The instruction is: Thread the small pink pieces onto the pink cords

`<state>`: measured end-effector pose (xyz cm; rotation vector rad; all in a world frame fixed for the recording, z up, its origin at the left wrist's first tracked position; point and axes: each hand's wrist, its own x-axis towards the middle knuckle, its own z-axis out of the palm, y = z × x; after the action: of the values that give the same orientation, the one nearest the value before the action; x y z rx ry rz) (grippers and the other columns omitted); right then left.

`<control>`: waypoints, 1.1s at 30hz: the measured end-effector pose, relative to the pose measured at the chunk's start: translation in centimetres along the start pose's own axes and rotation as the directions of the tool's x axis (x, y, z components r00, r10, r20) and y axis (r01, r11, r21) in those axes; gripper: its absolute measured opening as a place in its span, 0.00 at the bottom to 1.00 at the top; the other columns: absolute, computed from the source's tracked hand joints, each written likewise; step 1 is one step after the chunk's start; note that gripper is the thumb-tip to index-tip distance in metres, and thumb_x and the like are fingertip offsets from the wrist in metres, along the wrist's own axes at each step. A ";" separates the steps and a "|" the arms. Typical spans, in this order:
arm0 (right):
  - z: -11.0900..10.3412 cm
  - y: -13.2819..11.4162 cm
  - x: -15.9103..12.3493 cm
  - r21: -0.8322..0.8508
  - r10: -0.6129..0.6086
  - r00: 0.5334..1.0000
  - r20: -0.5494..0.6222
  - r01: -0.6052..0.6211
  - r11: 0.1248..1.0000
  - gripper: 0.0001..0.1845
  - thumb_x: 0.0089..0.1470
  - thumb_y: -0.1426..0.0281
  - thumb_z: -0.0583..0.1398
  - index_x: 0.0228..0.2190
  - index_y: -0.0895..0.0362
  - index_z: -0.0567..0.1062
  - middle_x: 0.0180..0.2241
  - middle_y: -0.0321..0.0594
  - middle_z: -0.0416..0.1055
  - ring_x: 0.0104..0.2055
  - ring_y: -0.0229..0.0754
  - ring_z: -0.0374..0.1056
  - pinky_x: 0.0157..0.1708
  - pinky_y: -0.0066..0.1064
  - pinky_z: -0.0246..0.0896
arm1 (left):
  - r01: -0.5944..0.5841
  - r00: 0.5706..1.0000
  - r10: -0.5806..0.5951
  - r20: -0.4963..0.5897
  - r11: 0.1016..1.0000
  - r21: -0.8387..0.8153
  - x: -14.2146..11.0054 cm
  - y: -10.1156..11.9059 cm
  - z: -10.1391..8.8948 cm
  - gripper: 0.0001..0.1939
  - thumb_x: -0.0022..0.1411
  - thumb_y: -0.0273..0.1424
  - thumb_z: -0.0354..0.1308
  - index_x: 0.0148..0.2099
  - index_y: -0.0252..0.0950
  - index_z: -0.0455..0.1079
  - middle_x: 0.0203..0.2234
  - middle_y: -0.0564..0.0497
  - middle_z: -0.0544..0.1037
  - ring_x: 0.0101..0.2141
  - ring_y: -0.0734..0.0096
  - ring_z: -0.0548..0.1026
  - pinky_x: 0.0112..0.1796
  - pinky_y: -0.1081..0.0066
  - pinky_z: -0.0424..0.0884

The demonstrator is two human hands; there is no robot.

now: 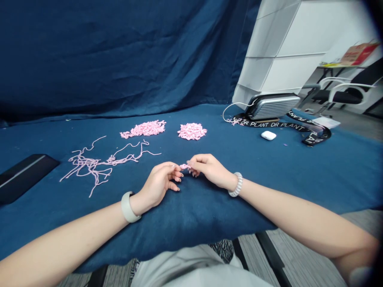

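Observation:
Between my two hands, just above the table's front edge, is a small pink piece of knotted yarn [184, 166]. My left hand [163, 179] pinches its left end between thumb and forefinger, the other fingers loosely curled. Thumb and fingers of my right hand [208, 168] close on its right end. Farther back lie a long pink pile of small knotted pieces [145, 129] and a rounder pink pile [192, 131]. To the left a loose tangle of pink yarn strands [89, 162] spreads over the cloth.
Blue cloth [254, 171] covers the table. A black flat object [26, 175] lies at the left edge. At the back right are a silver ridged case [274, 107], a lettered black strap [269, 125] and a white earbud case [268, 136]. A blue curtain [119, 56] hangs behind.

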<state>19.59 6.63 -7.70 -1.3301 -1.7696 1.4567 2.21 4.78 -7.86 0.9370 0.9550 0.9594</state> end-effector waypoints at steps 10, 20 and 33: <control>0.2 -0.2 0.0 0.076 0.053 0.997 0.064 -0.058 0.995 0.30 0.46 0.51 0.49 0.33 0.69 0.62 0.31 0.38 0.64 0.25 0.11 0.56 0.30 0.08 0.55 | 0.022 0.999 -0.027 0.043 0.995 0.095 0.3 -0.1 -0.1 0.11 0.50 0.33 0.58 0.33 0.29 0.67 0.23 0.49 0.70 0.24 0.75 0.68 0.18 0.77 0.68; 0.0 -0.3 -0.3 -0.023 0.016 0.998 0.060 -0.015 1.000 0.33 0.47 0.48 0.46 0.33 0.69 0.63 0.30 0.37 0.63 0.25 0.11 0.54 0.29 0.07 0.54 | 0.047 0.997 -0.057 0.053 0.985 0.167 0.3 -0.2 -0.1 0.08 0.52 0.31 0.56 0.29 0.28 0.66 0.19 0.51 0.69 0.20 0.78 0.66 0.19 0.78 0.68; -0.6 -0.7 -0.9 -0.378 -0.005 0.982 0.190 0.078 0.922 0.41 0.44 0.40 0.44 0.37 0.65 0.69 0.33 0.35 0.65 0.26 0.09 0.49 0.27 0.04 0.42 | -0.053 0.996 0.019 0.085 0.908 0.415 -0.2 -0.5 0.1 0.09 0.55 0.32 0.55 0.28 0.30 0.66 0.18 0.53 0.69 0.17 0.80 0.67 0.20 0.78 0.67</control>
<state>20.18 6.10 -6.69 -1.3630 -2.2843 1.2874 2.36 4.40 -8.29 1.3471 1.1009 0.7528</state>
